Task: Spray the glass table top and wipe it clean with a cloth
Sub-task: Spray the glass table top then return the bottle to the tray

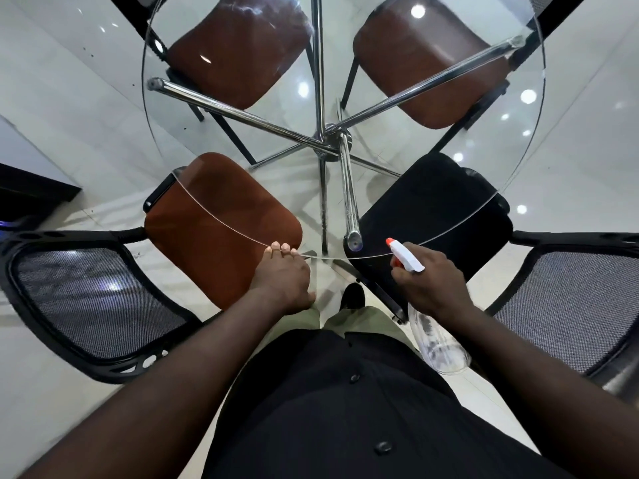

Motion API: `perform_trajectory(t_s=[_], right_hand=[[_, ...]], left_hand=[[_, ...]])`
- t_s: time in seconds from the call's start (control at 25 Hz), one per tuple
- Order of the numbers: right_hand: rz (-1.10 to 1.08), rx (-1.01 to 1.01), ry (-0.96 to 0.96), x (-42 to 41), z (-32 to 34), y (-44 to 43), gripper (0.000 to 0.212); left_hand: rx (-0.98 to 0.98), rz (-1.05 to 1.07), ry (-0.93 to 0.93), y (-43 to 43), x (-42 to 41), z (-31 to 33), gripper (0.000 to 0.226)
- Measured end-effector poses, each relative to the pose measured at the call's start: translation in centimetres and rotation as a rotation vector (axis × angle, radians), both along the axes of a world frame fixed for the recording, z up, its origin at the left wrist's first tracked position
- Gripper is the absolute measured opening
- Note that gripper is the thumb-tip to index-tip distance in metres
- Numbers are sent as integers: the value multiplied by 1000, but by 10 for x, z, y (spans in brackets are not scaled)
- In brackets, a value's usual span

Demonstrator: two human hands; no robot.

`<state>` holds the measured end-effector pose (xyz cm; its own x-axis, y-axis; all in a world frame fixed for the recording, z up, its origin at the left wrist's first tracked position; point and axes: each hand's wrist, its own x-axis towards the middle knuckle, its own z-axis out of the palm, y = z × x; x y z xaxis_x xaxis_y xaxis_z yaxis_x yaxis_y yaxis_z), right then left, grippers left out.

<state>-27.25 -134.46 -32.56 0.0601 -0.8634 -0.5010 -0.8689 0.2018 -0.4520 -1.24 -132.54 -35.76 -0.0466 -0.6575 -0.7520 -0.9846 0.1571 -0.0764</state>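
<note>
A round clear glass table top (408, 188) on chrome legs fills the upper middle of the head view. My right hand (430, 283) grips a clear spray bottle (439, 340); its white trigger head with an orange nozzle (404, 258) points over the table's near rim. My left hand (283, 276) rests at the near edge of the glass, fingertips touching the rim, holding nothing. No cloth is in view.
Chrome table legs (347, 188) meet at a hub under the glass. Brown-seated chairs (221, 216) and a black-seated chair (435, 209) are tucked around the table. Two mesh chair backs (90, 302) flank me left and right. The floor is glossy white tile.
</note>
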Motion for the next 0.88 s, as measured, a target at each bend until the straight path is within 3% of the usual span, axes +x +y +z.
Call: perform_trajectory(t_s=[0.36,0.64,0.88], right_hand=[[-152,-10,-4,-33,0,7,6],[-267,-48,-1,-45,-2,3,12],[-199,-63,-121,-33,4,-11,16]], left_hand=[[-81,-61,48,-10,-6,2,56],[-182,-71,24,-3,-3,2,66],[-210,-42,69,-5,0,4,61]])
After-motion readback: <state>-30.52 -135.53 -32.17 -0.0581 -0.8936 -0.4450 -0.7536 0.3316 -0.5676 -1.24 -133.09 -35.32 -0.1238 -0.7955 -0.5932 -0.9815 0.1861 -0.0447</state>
